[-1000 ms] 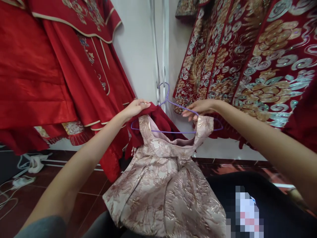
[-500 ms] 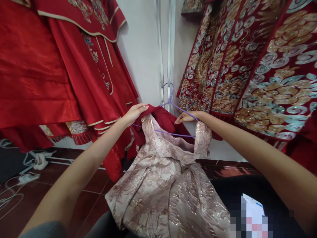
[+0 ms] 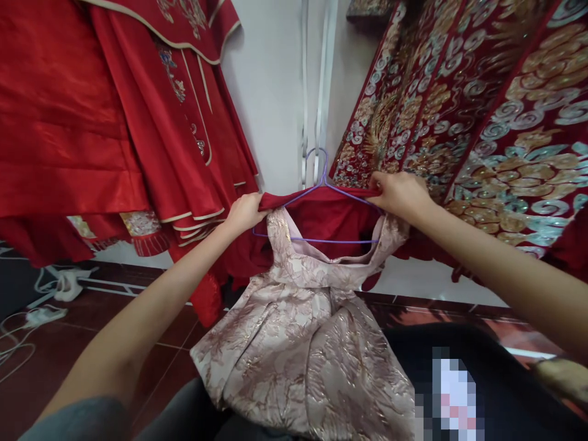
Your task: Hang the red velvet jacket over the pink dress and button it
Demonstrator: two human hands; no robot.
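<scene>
A pale pink and gold brocade dress (image 3: pixel 294 343) hangs by its wide straps from a thin purple hanger (image 3: pixel 325 174). Behind the hanger, a dark red cloth (image 3: pixel 331 214) is stretched from side to side. My left hand (image 3: pixel 247 212) is closed on the cloth's left upper corner, just beside the dress's left strap. At the other end, my right hand (image 3: pixel 402 195) pinches the cloth's upper edge by the hanger's right arm, above the right strap. Both thumbs are near the hanger's ends; the fingers behind the cloth are partly hidden.
Red garments (image 3: pixel 133 110) with cream piping hang at left. Embroidered red and gold garments (image 3: pixel 496 122) hang at right. White metal poles (image 3: pixel 316 92) stand against the wall. A power strip (image 3: pixel 46 316) with cables lies on the tiled floor; a partly blurred phone (image 3: pixel 454 392) is at lower right.
My right hand has moved right and up and now grips the red cloth's edge. The cloth, bunched before, is spread taut behind the hanger. My left hand keeps its hold.
</scene>
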